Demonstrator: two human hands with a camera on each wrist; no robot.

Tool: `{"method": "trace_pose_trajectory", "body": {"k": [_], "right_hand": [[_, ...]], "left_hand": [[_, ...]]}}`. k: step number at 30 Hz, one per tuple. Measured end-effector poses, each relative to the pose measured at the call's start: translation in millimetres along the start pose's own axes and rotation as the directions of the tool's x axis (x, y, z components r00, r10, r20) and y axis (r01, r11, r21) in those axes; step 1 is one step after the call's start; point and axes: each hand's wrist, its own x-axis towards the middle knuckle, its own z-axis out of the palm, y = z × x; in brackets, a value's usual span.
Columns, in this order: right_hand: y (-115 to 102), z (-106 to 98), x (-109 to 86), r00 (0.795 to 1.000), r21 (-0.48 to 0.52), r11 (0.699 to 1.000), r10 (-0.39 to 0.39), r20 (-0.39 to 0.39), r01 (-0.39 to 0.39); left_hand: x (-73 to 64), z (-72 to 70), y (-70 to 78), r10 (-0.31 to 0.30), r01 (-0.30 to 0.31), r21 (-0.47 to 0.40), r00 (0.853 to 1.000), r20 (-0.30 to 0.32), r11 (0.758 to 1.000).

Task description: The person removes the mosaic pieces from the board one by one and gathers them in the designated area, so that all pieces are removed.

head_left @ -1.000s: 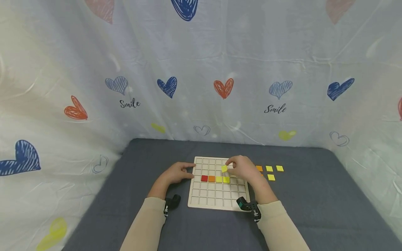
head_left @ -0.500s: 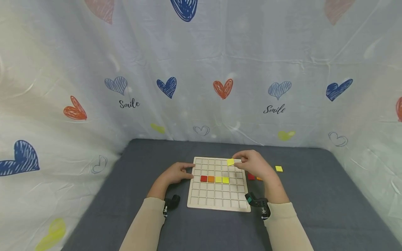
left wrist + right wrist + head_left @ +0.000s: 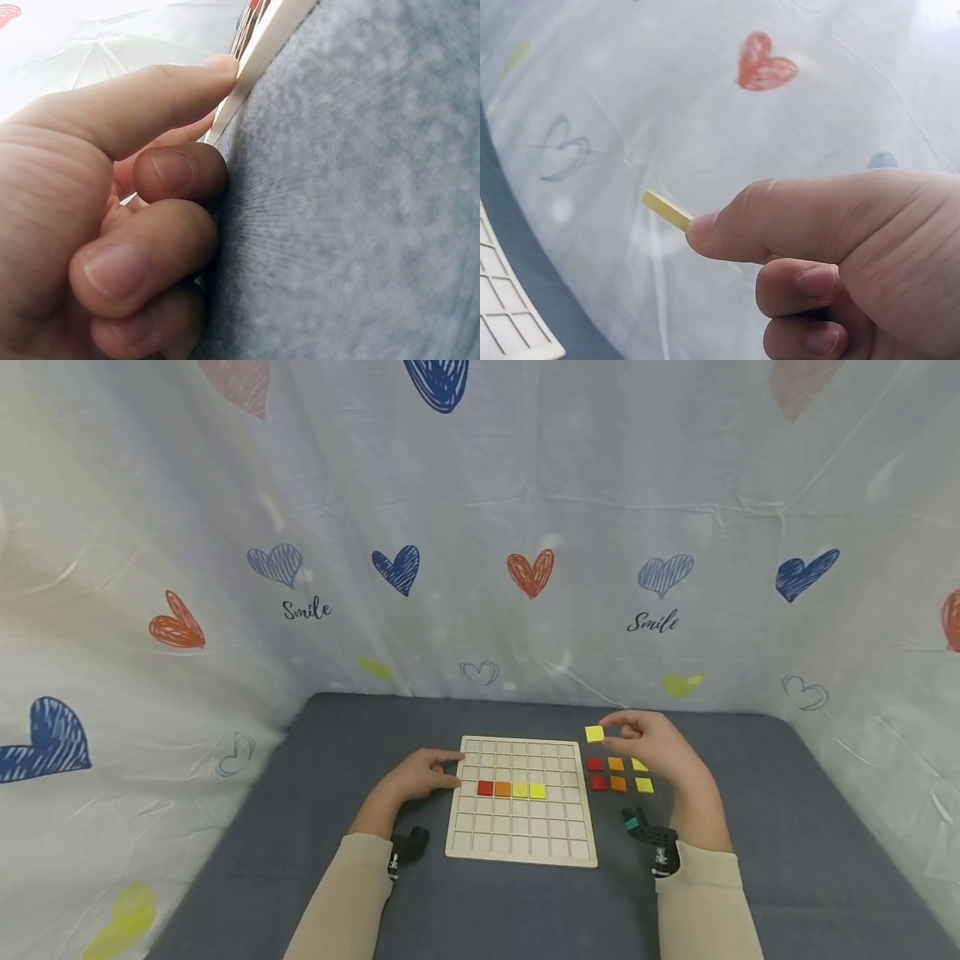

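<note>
Four tiles (image 3: pixel 502 788) form a row on our board (image 3: pixel 519 824); six loose tiles (image 3: pixel 618 784) lie beside it. Our right grip (image 3: pixel 660 747) pinches an unplaced yellow tile (image 3: pixel 594 734) near them; our left grip (image 3: pixel 418 773), forefinger outstretched, touches the board's edge.

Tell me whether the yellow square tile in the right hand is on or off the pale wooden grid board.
Off: the right hand pinches the yellow square tile, visibly apart from the wooden grid board.
</note>
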Motion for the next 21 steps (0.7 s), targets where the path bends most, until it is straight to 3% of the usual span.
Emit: {"method": "trace_pose_trajectory", "body": {"k": [10, 21], "right_hand": [[31, -32, -15.9, 0.996, -0.009, 0.998, 0.066, -0.055, -0.067], [78, -50, -33.6, 0.966, -0.073, 0.963, 0.256, -0.036, -0.258]], "left_hand": [[-0.2, 1.3, -0.2, -0.01, 0.011, 0.005, 1.0, -0.016, 1.0], [-2.0, 1.6, 2.4, -0.012, 0.012, 0.01, 1.0, -0.023, 1.0]]}}
